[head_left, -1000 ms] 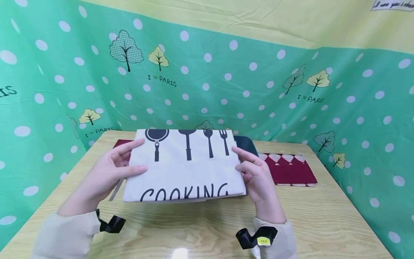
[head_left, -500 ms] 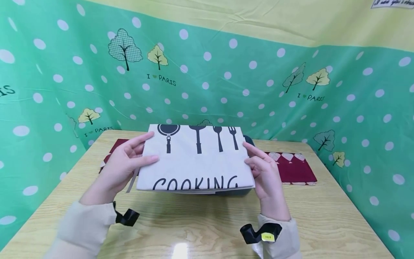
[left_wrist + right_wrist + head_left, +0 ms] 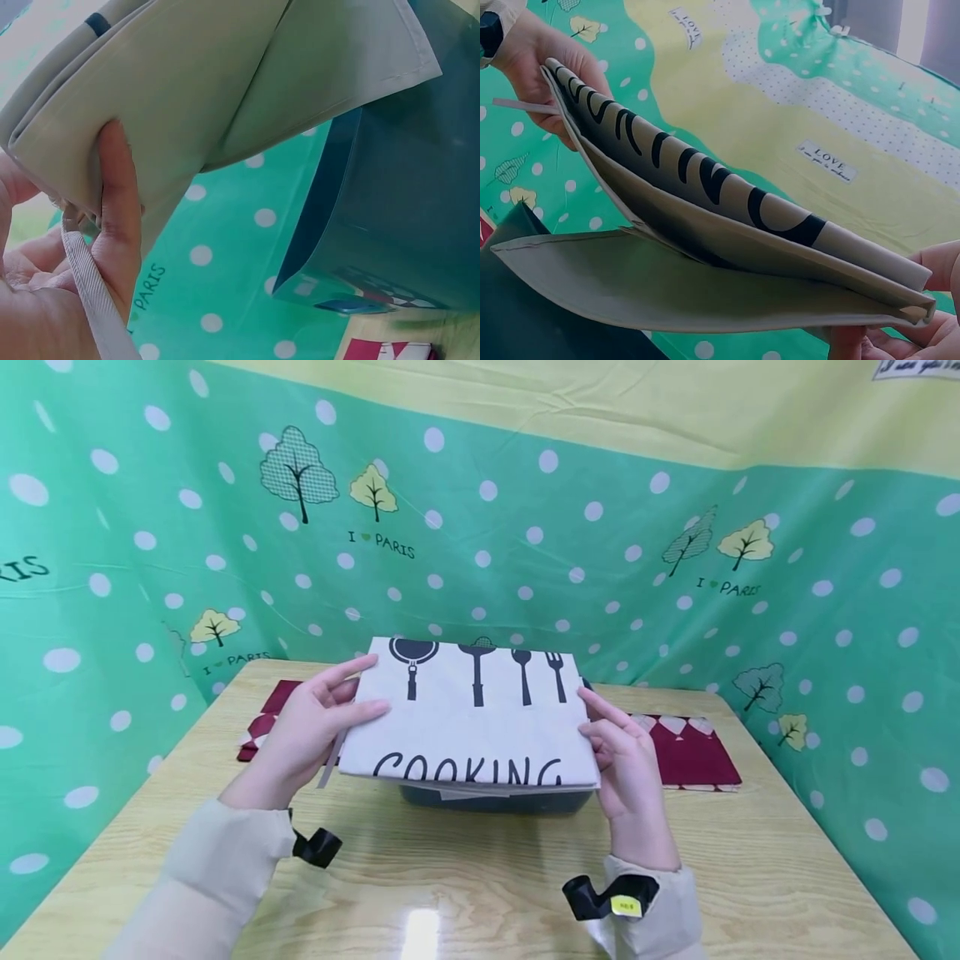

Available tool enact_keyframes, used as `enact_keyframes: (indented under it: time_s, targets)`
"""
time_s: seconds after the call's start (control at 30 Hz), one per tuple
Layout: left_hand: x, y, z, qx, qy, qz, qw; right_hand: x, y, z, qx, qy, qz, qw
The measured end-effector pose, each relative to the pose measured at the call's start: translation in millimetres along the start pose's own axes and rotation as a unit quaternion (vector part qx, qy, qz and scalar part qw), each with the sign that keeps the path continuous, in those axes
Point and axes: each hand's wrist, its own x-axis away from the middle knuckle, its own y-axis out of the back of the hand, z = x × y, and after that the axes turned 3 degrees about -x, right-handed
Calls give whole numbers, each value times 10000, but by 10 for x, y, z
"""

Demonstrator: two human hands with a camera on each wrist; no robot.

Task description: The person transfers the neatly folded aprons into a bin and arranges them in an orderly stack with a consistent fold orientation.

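Observation:
A folded white apron (image 3: 472,727), printed with dark kitchen utensils and the word COOKING, is held up between both hands. My left hand (image 3: 311,731) pinches its left edge, thumb on top and fingers beneath. On the opposite edge, my right hand (image 3: 624,756) grips the folded layers. A pale strap (image 3: 94,292) hangs by the left hand. One loose layer of the apron droops underneath in both wrist views. Below the apron stands a dark blue-green bin (image 3: 495,800), mostly covered by it in the head view; its open top shows in the left wrist view.
A folded dark red cloth (image 3: 279,696) with a white diamond pattern lies on the wooden table (image 3: 465,868) left of the bin. Another red cloth (image 3: 693,756) lies to the right. A green dotted curtain (image 3: 480,560) hangs behind and at both sides.
Both hands have carried the apron away from me and to the right, over the bin. The left hand has moved farther than the right. More of the bin's front now shows beneath it.

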Motion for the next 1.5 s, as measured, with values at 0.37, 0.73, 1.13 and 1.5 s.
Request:
enact_keyframes:
  time_s: [0.37,0.73,1.13,1.5]
  targets:
    - [-151,-39,-29,-649,86,-172,9977,-96,21,104,270,-24,21,9996]
    - [-311,-73,-67,-841,188,124,9962,-202,51,193,779,-208,-10,9967]
    - [-459,-120,-61,-1780,227,299,9833,-291,109,251,965,-189,-39,9951]
    - [-544,-140,-76,-2026,450,324,9777,-389,141,219,1081,-250,-107,9938]
